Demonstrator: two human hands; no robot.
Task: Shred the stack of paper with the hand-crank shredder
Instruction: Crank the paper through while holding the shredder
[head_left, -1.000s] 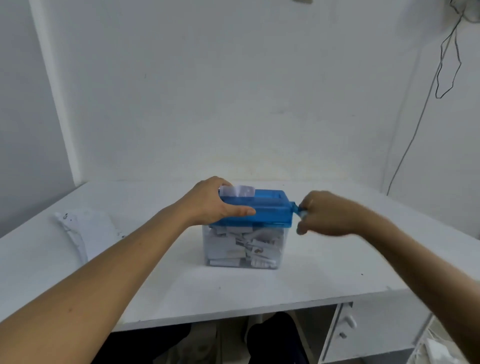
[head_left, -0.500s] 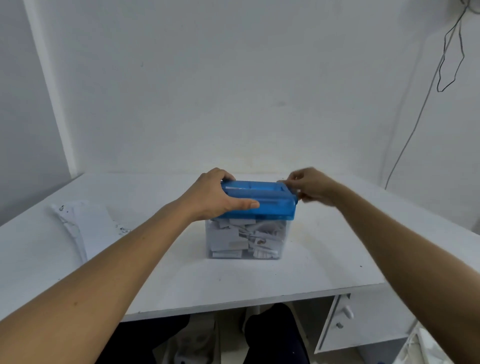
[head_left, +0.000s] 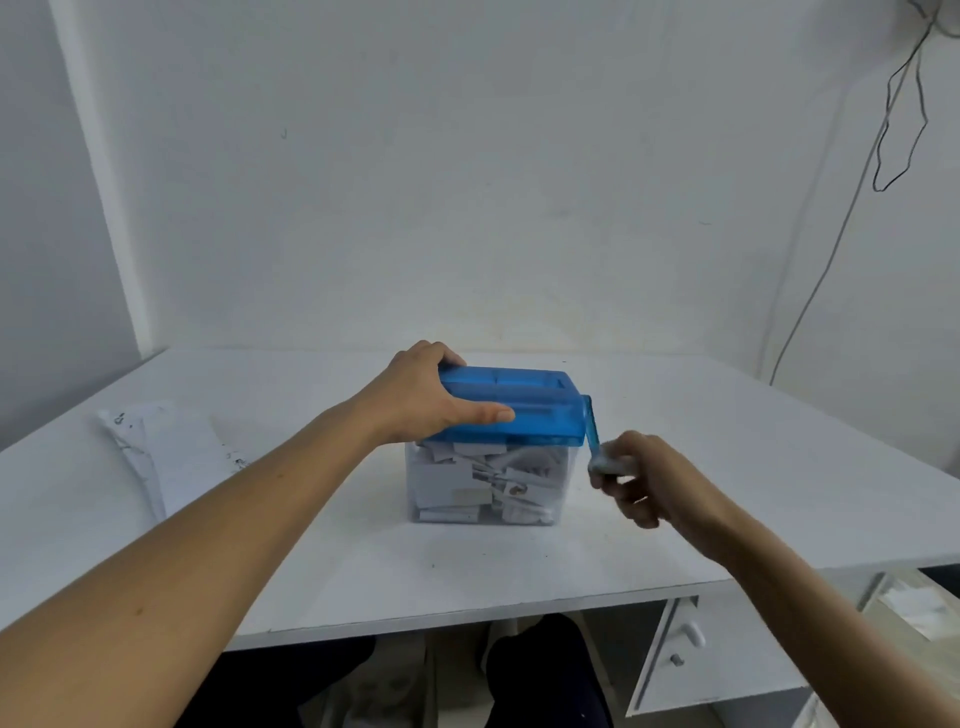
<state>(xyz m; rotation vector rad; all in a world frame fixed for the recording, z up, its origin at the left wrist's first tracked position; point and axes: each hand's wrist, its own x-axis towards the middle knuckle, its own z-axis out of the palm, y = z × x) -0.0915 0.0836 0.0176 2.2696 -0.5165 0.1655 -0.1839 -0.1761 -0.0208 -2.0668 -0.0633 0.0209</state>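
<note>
The hand-crank shredder (head_left: 524, 410) stands mid-table, a blue lid on a clear bin (head_left: 561, 493) packed with white paper strips. My left hand (head_left: 431, 397) grips the lid's left end, thumb along its front edge. The blue crank arm (head_left: 592, 431) hangs down on the right side. My right hand (head_left: 639, 478) holds the pale knob at its lower end, fingers curled round it. No sheet shows in the lid's slot. A stack of paper (head_left: 166, 457) lies flat at the table's left.
The white table (head_left: 363, 561) meets a white wall at the back. A drawer unit with a handle (head_left: 691, 636) sits under the table's right side. My dark-clad legs (head_left: 540, 670) show below the front edge. A cable (head_left: 831, 260) hangs down the right wall.
My right hand has swung the crank from level, over the top, down to its low point. The paper sticking out of the slot has gone in. My left hand stayed on the lid.
</note>
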